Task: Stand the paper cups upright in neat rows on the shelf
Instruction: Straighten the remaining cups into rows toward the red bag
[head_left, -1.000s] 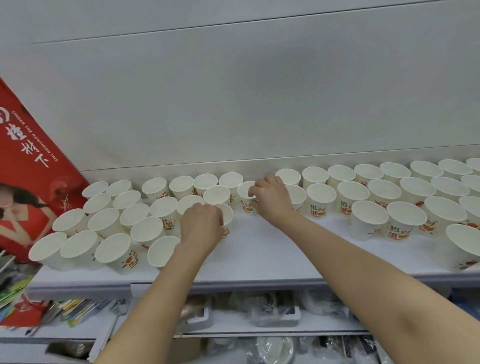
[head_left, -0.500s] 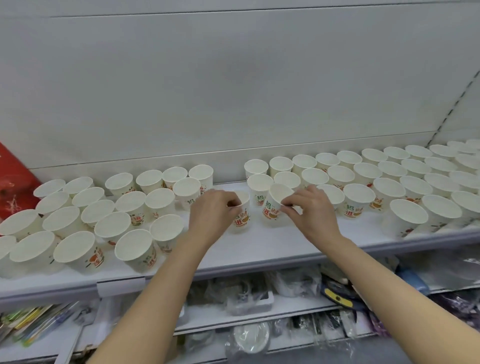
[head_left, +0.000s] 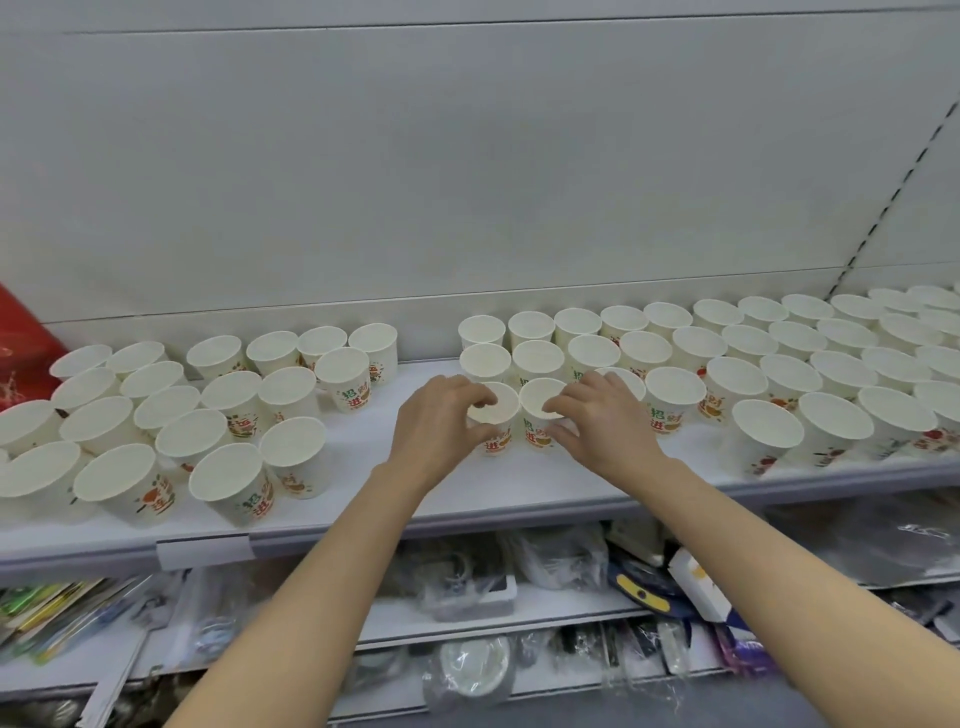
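Several white paper cups with red and green print stand upright on a white shelf (head_left: 363, 499). My left hand (head_left: 436, 431) grips one cup (head_left: 496, 410) by its rim, thumb and fingers curled round it. Beside it my right hand (head_left: 602, 421) holds a second cup (head_left: 537, 402) the same way. Both cups stand on the shelf side by side, in front of two short columns of cups (head_left: 485, 361). A loose cluster of cups (head_left: 208, 415) fills the left part of the shelf. Rows of cups (head_left: 779, 364) run to the right.
A grey back panel (head_left: 467, 182) rises behind the shelf. A red poster (head_left: 21, 353) shows at the far left. A bare strip of shelf lies between the left cluster and the held cups. Lower shelves (head_left: 467, 623) hold plastic-wrapped goods and packets.
The view has swung to the right. Both hands have come together at the shelf's middle, each carrying a cup rightward and setting it beside the other in front of the rows.
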